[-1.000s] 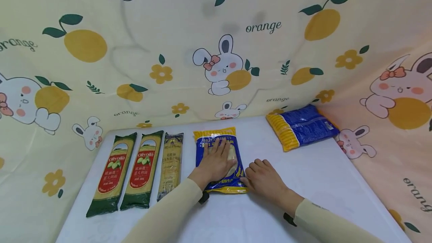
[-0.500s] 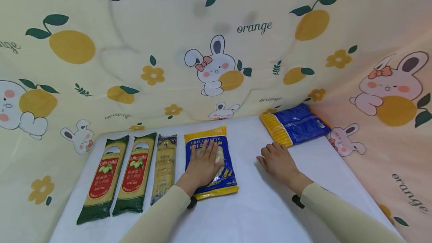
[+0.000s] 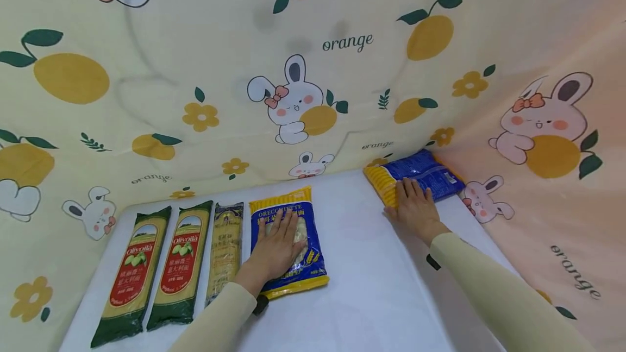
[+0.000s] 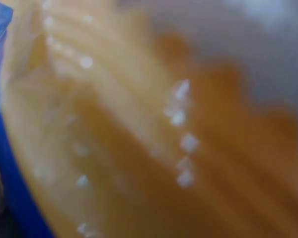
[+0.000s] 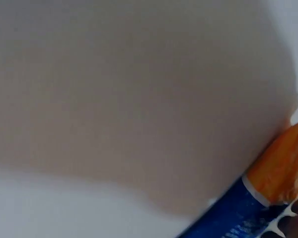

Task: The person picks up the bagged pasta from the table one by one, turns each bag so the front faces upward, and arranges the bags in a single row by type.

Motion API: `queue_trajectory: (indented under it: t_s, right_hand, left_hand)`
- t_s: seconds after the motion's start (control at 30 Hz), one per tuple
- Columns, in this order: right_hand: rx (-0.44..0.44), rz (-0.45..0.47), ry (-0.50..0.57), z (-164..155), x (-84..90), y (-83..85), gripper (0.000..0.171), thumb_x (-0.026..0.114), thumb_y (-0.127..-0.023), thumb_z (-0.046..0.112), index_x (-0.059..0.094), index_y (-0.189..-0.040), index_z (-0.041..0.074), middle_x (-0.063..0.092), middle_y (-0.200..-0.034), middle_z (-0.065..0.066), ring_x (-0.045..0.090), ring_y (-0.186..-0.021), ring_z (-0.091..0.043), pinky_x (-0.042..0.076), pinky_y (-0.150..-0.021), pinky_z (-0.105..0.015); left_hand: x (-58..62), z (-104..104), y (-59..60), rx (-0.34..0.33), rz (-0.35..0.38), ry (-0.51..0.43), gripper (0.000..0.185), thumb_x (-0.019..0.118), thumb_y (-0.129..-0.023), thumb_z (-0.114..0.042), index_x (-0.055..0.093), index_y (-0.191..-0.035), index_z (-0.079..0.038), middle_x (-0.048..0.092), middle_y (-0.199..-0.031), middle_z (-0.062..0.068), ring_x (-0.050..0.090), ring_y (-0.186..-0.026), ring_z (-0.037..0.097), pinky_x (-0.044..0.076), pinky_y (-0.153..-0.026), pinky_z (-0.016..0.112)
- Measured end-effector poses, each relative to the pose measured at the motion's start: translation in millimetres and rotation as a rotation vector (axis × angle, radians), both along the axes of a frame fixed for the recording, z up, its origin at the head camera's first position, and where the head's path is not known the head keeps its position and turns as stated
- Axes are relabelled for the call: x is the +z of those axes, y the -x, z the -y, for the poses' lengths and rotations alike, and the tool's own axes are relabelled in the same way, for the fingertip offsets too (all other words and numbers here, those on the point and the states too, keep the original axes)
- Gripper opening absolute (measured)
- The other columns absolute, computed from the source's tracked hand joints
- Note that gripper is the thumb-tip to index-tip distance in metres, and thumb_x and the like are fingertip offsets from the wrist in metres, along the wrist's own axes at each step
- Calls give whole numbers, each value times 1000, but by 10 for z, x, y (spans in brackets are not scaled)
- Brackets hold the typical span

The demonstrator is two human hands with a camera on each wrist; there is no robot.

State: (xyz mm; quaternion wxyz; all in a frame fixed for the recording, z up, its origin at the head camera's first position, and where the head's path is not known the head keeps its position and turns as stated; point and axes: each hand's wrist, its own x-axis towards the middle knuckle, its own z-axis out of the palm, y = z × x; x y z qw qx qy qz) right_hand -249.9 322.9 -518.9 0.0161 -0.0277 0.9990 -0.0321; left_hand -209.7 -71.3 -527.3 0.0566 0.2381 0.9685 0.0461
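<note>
My left hand [image 3: 274, 249] lies flat, fingers spread, on a blue-and-yellow bag of orecchiette pasta [image 3: 313, 254] in the head view. The bag's yellow striped end fills most of the left wrist view, blurred. Farther right, my right hand [image 3: 415, 211] touches a second blue-and-yellow pasta bag [image 3: 430, 171], which lies back side up near the table's far right corner. Its fingers reach over the near edge, while the thumb stays by the yellow end. The right wrist view catches part of this bag [image 5: 253, 198] at lower right; the hand's grip is not visible there.
Left of the orecchiette, a narrow clear pack of long pasta [image 3: 226, 249] and two green-and-red spaghetti packs [image 3: 178, 265] lie side by side on the white tabletop [image 3: 362, 297]. A patterned curtain [image 3: 215, 69] rises behind the table and along its right side.
My right hand has left the near edge of the orecchiette bag and moved right and away from me onto the second bag. The left hand stays on the orecchiette bag. The head view has shifted right.
</note>
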Motion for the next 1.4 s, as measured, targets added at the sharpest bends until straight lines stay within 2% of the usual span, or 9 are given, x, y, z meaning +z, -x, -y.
queue_trajectory:
  t_s: [0.17,0.53,1.07,1.4]
  right_hand:
    - [-41,81,62,5,-53,15,96,54,-106,52,6,-166,-5,8,-173,-31,9,-159,-54,7,-122,-76]
    - [-61,129,67,26,-71,41,97,52,-107,53,-1,-167,-3,1,-174,-30,3,-160,-52,3,-123,-74]
    - [-71,112,73,109,-67,-4,95,53,-108,51,3,-166,-5,6,-173,-31,7,-159,-54,4,-121,-76]
    - [-53,93,80,205,-59,-127,93,52,-108,51,5,-166,-6,8,-172,-32,9,-158,-54,6,-122,-76]
  left_hand:
    - [4,-5,-2,-8,-13,2,77,26,-112,-58,6,-171,-12,4,-178,10,2,-165,32,7,-126,69]
    - [-18,4,-1,1,-3,4,77,27,-112,-58,4,-171,-12,3,-178,9,1,-165,31,5,-127,69]
    - [-7,-5,-2,16,3,5,78,26,-112,-59,4,-171,-13,3,-179,8,1,-165,31,6,-127,68]
    - [32,-8,-28,5,1,-15,76,30,-113,-55,9,-171,-11,7,-178,11,5,-165,33,9,-127,68]
